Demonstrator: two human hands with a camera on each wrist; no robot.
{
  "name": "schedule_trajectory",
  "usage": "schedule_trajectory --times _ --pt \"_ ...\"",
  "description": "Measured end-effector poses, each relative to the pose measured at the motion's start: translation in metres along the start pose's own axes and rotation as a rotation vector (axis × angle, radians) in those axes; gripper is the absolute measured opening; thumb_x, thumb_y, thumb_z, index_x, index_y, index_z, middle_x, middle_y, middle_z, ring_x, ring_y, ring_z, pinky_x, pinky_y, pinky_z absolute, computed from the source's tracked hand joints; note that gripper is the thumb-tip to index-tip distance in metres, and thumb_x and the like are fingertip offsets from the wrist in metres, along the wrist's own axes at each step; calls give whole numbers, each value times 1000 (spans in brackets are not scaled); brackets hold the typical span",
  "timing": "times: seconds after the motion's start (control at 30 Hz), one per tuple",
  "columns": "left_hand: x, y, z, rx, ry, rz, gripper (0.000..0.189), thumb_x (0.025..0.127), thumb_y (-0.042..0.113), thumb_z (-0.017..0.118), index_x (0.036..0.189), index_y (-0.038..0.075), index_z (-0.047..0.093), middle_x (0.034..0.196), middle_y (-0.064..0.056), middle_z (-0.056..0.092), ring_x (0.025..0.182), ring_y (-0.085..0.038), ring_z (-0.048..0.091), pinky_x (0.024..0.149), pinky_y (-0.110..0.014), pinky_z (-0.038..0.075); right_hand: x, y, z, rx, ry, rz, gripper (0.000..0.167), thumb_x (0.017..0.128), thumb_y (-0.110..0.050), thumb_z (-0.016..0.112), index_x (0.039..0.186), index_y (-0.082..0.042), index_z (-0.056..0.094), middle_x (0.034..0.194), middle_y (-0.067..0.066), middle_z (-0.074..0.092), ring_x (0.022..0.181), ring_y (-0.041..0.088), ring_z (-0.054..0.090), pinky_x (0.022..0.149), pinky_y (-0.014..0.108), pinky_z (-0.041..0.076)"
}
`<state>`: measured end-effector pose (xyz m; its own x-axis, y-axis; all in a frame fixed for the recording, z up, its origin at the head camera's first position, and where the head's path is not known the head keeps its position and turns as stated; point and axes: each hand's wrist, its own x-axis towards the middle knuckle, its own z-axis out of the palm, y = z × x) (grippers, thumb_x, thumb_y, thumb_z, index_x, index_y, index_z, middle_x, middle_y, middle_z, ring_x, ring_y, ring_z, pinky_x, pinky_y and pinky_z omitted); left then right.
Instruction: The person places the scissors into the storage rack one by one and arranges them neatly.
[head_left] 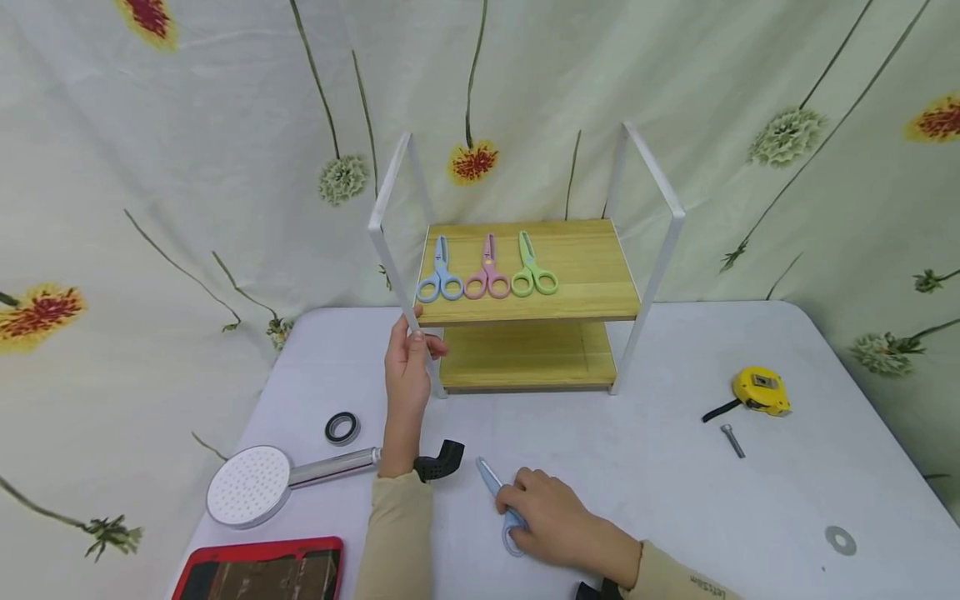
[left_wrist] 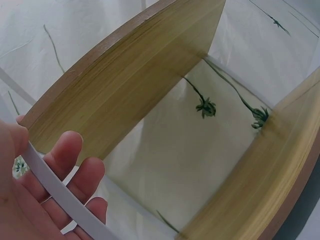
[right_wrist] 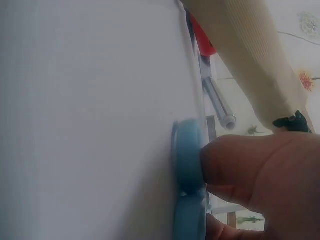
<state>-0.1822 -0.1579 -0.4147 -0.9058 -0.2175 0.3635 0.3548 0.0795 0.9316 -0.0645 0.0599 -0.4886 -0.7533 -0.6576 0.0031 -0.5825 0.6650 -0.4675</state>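
My left hand (head_left: pixel 408 375) grips the front left white post of a two-tier wooden shelf (head_left: pixel 592 267); in the left wrist view its fingers (left_wrist: pixel 85 177) curl around the post. On the upper board lie blue scissors (head_left: pixel 441 271), pink scissors (head_left: pixel 489 271) and green scissors (head_left: pixel 531 267), side by side with blades toward the back. In front of the shelf, my right hand (head_left: pixel 551 517) pinches another pair of blue scissors (head_left: pixel 490 477) at the table, blades pointing away and left. The right wrist view shows their handle loops (right_wrist: pixel 189 155) against the thumb.
Left of my left arm are a black ring (head_left: pixel 342 428), a shower head (head_left: pixel 251 486) and a red-edged case (head_left: pixel 330 546). To the right lie a yellow tape measure (head_left: pixel 759 390), a bolt (head_left: pixel 733 442) and a flat washer (head_left: pixel 840 540). A flowered cloth (head_left: pixel 525 75) hangs behind the table.
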Motion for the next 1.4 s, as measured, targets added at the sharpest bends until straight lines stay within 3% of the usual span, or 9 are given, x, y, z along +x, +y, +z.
schedule_trajectory --times 0.17,0.37,0.6,0.8,1.23,1.4 --pt "0 -3 0 11 1 -6 41 110 11 37 150 5 45 79 17 62 79 0 63 83 -21 52 -2 3 -11 36 -70 66 33 80 -26 82 108 -22 65 91 -9 54 78 4 43 62 17 36" --pt "0 -1 0 8 3 -4 41 110 11 38 149 5 46 79 16 62 79 0 63 82 -21 52 1 8 -18 86 -108 103 38 75 -16 80 107 -19 61 85 -8 53 73 5 43 60 19 37" --pt "0 0 -1 9 2 -8 40 110 12 38 149 6 46 79 16 63 78 -1 64 82 -23 53 3 23 -22 289 -135 69 31 80 -10 70 107 -17 56 71 -11 45 62 3 39 56 19 33" --pt "0 -1 -1 12 8 -21 40 110 14 39 149 6 46 79 16 63 79 -1 64 84 -23 52 3 34 -23 446 -135 40 19 86 -5 66 101 -14 62 63 -13 38 55 -2 34 53 16 30" --pt "1 0 -2 18 15 -33 41 110 11 38 150 7 45 80 15 62 79 -1 64 83 -21 52 5 41 -32 539 -227 6 15 92 -10 70 107 -9 71 66 -14 44 56 -4 38 57 14 34" --pt "1 -2 -1 10 12 -28 41 110 12 38 150 7 46 79 15 62 79 -1 63 82 -22 52 6 41 -42 566 -205 -32 16 92 -12 70 108 -9 73 66 -14 44 60 -4 40 60 13 35"
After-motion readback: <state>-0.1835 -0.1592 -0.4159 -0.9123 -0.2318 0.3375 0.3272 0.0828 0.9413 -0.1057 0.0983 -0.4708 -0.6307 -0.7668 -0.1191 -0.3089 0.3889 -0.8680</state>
